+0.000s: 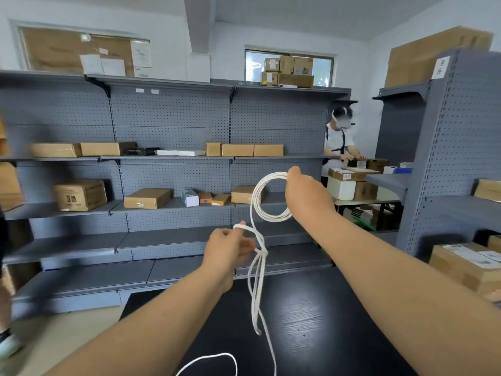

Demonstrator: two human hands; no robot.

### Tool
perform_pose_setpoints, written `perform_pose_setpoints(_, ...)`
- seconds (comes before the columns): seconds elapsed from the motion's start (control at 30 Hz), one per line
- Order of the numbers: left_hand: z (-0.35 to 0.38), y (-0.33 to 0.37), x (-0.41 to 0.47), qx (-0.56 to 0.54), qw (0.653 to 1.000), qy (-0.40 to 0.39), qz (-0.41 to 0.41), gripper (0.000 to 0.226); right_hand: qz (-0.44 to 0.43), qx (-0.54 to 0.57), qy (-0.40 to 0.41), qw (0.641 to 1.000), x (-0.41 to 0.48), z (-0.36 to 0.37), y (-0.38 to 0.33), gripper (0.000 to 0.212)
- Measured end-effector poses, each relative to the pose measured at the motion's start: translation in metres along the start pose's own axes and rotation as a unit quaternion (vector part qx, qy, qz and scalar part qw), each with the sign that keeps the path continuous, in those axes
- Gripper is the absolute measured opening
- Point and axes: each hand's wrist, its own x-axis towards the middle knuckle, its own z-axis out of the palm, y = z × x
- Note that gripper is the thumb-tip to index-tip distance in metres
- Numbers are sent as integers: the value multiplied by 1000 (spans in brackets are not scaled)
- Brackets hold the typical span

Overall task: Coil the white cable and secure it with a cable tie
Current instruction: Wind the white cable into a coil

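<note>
Firstly, right hand point(306, 196): raised at the far right of the work area, fingers curled round the top of the white cable point(255, 198), which hung from it in a few round loops.
Left hand point(230, 248): lower and nearer, apart from the right hand; it pinched the cable below the loops, with one turn hooked over a raised finger.
Cable position: held in the air between both hands, above the black table point(325, 321). Several strands crossed just beside the left hand and dropped toward the table. A loose tail point(221, 354) curved out of view at the near edge.
Cable tie: none could be identified in view.
Stage, as judged: coiling partly done, much slack left uncoiled, securing not begun.
Risk, tangle: the crossed strands beside the left hand resembled a forming knot; drawing slack up through them would likely tighten it.
Risk, finger: the hooked turn could cinch on the finger if the right hand pulled away.
Risk, loops: they were held only at the top; a slackened grip while reaching for a tie would let them spill or go uneven.
Risk, tail: the trailing end could drag or snag at the table edge.
Surroundings: grey shelving point(173, 109) with cardboard boxes stood on the far side; another person point(340, 137) worked at the far right, well apart, and no interference was expected.
</note>
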Motion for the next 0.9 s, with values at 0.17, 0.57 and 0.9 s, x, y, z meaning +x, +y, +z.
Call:
perform_pose_setpoints(0.17, 0, -2, -5, 66, 992, -91, 55, 36, 15, 9, -8, 1000, 8, 10, -10, 21)
perform_pose_setpoints(0.57, -41, 11, 51, -162, 985, 8, 55, 28, 70, -48, -36, 996, 19, 27, 12, 28)
perform_pose_setpoints(0.9, -87, 14, 68, -104, 990, 33, 85, 29, 131, -73, -72, 986, 23, 39, 37, 27)
